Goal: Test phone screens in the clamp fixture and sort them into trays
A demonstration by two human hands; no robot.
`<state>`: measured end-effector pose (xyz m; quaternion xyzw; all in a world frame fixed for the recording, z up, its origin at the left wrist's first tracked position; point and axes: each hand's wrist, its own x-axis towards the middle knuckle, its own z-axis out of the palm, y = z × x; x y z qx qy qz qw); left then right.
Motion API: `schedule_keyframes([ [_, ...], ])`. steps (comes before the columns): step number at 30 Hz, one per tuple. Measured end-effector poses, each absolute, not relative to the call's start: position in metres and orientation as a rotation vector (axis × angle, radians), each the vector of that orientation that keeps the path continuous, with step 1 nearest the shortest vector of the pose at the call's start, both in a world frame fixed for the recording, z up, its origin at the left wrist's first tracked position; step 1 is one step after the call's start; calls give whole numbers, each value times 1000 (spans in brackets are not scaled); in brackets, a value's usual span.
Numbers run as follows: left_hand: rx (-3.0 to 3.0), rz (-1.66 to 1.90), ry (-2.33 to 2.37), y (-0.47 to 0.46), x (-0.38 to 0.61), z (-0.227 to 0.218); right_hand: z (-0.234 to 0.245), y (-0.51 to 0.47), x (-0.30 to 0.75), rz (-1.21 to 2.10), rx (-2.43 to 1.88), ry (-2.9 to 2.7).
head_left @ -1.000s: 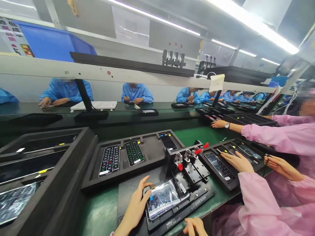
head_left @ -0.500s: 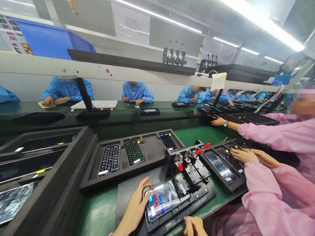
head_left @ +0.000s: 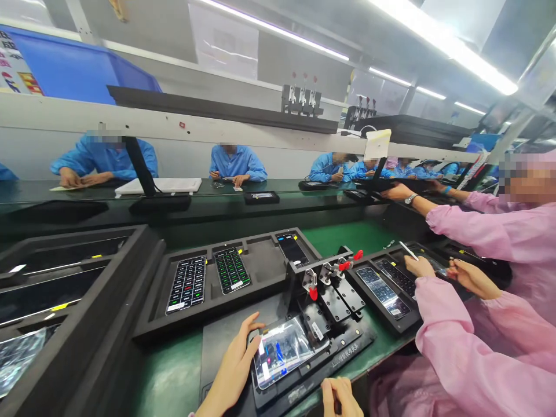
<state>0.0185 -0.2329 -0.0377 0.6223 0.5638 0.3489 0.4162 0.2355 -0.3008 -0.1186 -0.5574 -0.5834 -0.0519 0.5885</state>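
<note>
A smartphone with a lit, glossy screen and clear film lies in a black clamp fixture. My left hand rests along the phone's left edge, fingers outstretched and thumb touching it. By the fixture's front edge, my right hand is curled, its lower part cut off by the frame; I see nothing in its fingers. Red-tipped toggle clamps stand on the fixture's far side. Behind it, a black foam tray holds phones, among them one with a green-marked grid screen.
At left stands a deep black tray with more phones. To the right, a co-worker's hand holds a white pen-like stick over another phone tray. A second pink sleeve reaches across the bench. People in blue sit opposite.
The red and bright-blue patches on the phone's screen have shrunk. The near co-worker's hands have parted, showing a white stick; the farther one reaches higher. My hands stay nearly in place.
</note>
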Motion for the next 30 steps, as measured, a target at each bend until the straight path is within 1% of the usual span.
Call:
schedule_keyframes([
  [5, 1595, 876, 1397, -230, 16, -44, -118, -296, 231, -164, -1272, -1372],
  [13, 1653, 879, 1378, -223, 9, -47, -136, -283, 230, -308, -1169, -1344],
  [18, 1685, 913, 1356, -220, 5, -49, -137, -280, 231, -326, -1245, -1283],
  [30, 1649, 884, 1359, -216, 5, -53, -144, -263, 229, -598, -1167, -1265],
])
